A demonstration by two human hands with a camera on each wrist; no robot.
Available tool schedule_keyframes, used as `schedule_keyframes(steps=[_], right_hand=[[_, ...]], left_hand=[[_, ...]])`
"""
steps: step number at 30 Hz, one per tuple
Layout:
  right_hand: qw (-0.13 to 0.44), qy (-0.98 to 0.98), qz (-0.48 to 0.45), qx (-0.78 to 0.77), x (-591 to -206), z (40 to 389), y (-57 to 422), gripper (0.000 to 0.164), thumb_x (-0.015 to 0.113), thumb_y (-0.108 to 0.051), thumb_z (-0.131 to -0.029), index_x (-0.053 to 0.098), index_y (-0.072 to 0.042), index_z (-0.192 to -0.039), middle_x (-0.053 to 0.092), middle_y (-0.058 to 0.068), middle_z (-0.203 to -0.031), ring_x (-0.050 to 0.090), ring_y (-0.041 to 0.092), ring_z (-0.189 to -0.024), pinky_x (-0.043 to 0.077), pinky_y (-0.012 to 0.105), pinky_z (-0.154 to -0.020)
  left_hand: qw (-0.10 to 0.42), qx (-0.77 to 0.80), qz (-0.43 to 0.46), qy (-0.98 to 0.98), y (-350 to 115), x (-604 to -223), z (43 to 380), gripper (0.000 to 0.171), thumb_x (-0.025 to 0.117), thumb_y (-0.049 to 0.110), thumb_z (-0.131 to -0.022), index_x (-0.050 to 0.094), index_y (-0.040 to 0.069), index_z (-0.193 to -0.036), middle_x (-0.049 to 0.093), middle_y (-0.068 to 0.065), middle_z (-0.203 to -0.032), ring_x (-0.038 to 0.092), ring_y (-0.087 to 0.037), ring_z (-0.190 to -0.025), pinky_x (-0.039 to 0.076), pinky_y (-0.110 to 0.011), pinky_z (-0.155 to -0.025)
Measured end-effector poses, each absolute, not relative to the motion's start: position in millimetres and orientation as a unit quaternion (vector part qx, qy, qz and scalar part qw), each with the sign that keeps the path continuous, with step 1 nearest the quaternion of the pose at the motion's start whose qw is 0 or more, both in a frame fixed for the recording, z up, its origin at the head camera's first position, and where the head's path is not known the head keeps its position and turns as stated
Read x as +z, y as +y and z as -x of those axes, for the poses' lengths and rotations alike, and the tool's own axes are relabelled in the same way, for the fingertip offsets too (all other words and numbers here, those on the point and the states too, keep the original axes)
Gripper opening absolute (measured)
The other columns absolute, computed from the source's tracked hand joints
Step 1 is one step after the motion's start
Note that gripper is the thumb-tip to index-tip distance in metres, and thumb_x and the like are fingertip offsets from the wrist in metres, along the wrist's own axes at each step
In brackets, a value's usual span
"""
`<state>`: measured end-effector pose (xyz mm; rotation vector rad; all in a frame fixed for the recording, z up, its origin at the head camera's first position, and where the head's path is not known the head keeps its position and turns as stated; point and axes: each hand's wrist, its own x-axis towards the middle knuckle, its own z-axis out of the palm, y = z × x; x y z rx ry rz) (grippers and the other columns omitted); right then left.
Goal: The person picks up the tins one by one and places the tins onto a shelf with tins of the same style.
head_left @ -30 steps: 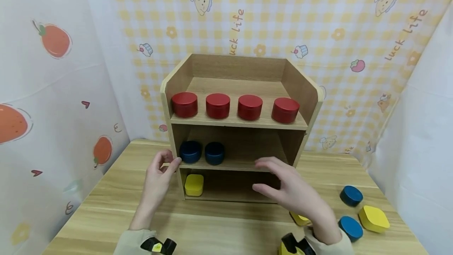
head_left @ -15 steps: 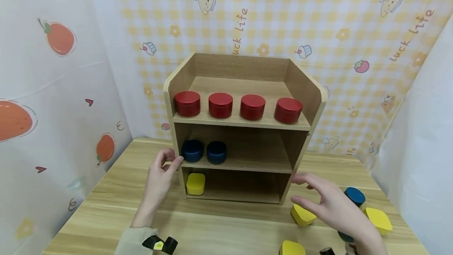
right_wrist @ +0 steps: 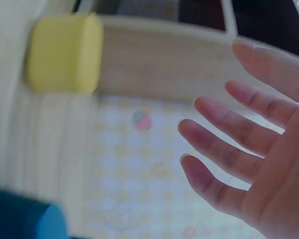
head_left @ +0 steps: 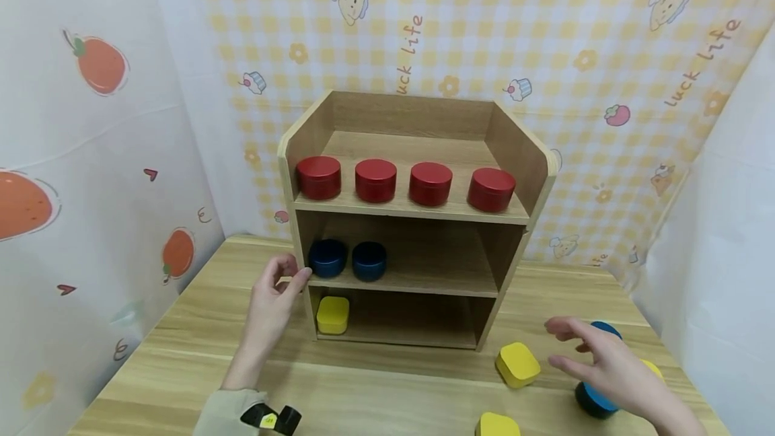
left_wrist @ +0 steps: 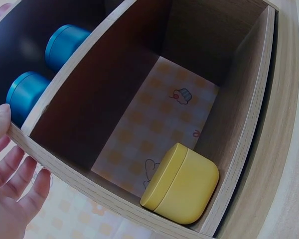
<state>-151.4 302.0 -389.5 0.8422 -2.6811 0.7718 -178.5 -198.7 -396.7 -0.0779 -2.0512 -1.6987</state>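
Note:
My left hand (head_left: 270, 301) holds the left side panel of a small wooden shelf (head_left: 412, 208), thumb at its front edge and fingers along its outside. Two round blue tins (head_left: 369, 261) stand on the middle tier beside that thumb. At the bottom left sits a square yellow tin (left_wrist: 187, 184). My right hand (head_left: 608, 365) hovers over the right of the table, fingers apart and holding nothing. Partly hidden behind and beneath it are two loose blue tins (head_left: 593, 404) and a yellow tin (head_left: 654, 369). In the right wrist view its fingers (right_wrist: 224, 154) are spread.
Several round red tins (head_left: 375, 180) line the top tier. Two more yellow tins (head_left: 517, 365) lie on the wooden table (head_left: 363, 389) in front and to the right of the shelf. Patterned cloth (head_left: 387, 32) hangs behind, with pale cloth at both sides.
My right hand has moved from in front of the shelf rightward to above the loose tins. My left hand has stayed at the shelf's side. The tins on the tiers have not moved.

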Motion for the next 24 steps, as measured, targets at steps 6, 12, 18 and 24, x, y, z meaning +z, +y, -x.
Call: schedule_keyframes(steps=[6,12,18,24], right_hand=[[-0.022,-0.936,-0.219,0.275,-404,158,344,0.047,0.074,-0.021,-0.088,0.055,-0.003,-0.127,0.061,0.016,-0.119,0.057,0.006,-0.097,0.05,0.026,-0.067],[-0.103,-0.919,-0.241,0.293,-412,167,376,0.045,0.067,-0.015,-0.093,0.051,0.01,-0.127,0.057,0.027,-0.119,0.055,-0.003,-0.093,0.05,0.025,-0.066],[-0.239,-0.883,-0.218,0.341,-420,167,399,0.049,0.065,-0.013,-0.095,0.044,0.017,-0.128,0.054,0.035,-0.117,0.062,0.008,-0.091,0.055,0.032,-0.071],[-0.271,-0.867,-0.206,0.362,-443,163,416,0.049,0.064,-0.011,-0.095,0.043,0.02,-0.126,0.057,0.026,-0.116,0.059,0.002,-0.091,0.051,0.023,-0.071]], left_hand=[[0.235,-0.614,0.032,-0.753,-189,-379,166,0.019,0.064,0.003,-0.094,0.053,-0.006,-0.106,0.053,-0.012,-0.097,0.053,-0.012,-0.089,0.048,-0.016,-0.07],[0.243,-0.622,0.04,-0.743,-196,-398,178,0.022,0.067,0.01,-0.094,0.053,-0.002,-0.108,0.053,-0.009,-0.1,0.053,-0.012,-0.092,0.048,-0.016,-0.072],[0.237,-0.619,0.038,-0.748,-185,-379,162,0.018,0.066,0.002,-0.093,0.052,-0.005,-0.103,0.052,-0.013,-0.096,0.053,-0.014,-0.089,0.049,-0.016,-0.071],[0.24,-0.611,0.05,-0.753,-182,-370,162,0.017,0.065,0.003,-0.093,0.052,-0.004,-0.102,0.052,-0.013,-0.095,0.053,-0.014,-0.089,0.048,-0.016,-0.071]])
